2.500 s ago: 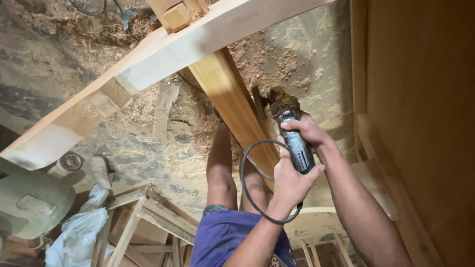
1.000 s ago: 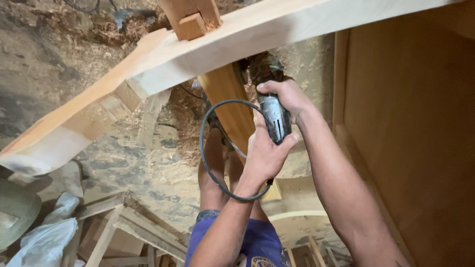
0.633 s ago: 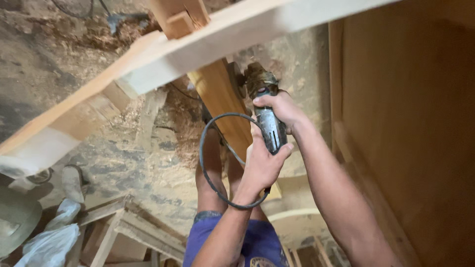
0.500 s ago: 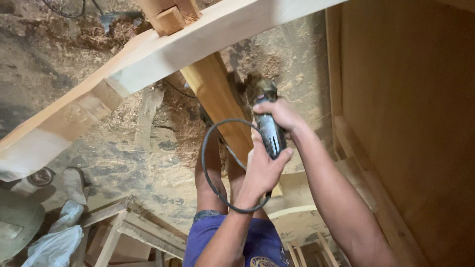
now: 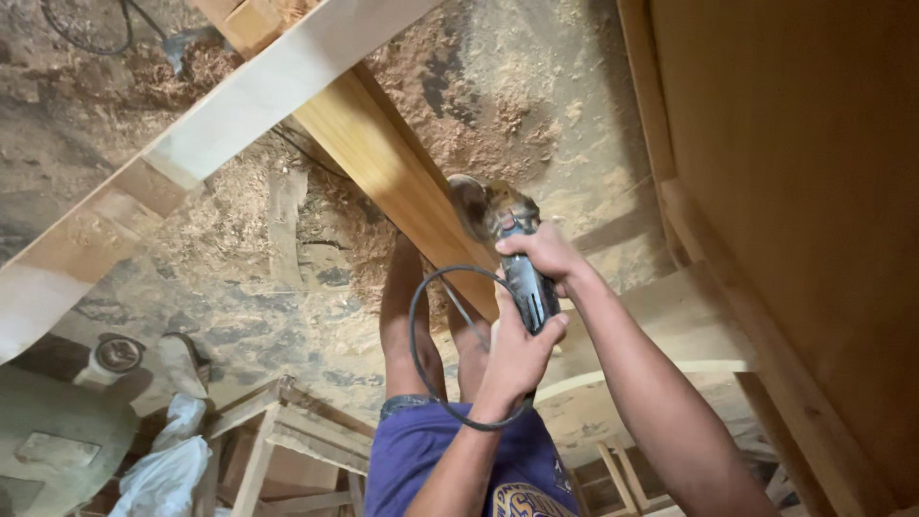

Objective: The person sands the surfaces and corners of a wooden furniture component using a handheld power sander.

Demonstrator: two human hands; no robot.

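We see a pale beam (image 5: pixel 220 124) crossing the top left corner, and under it a yellow plank (image 5: pixel 392 182) running down toward our legs over a sawdust-strewn floor (image 5: pixel 239 258). A grinder (image 5: pixel 512 254) rests its disc on the plank's right edge. Our right hand (image 5: pixel 548 257) wraps the grinder's neck; our left hand (image 5: pixel 512 359) grips its tail. Good work here, we judge, means a flat disc and even pressure. The looping cord (image 5: pixel 421 335) hangs near our legs and could snag.
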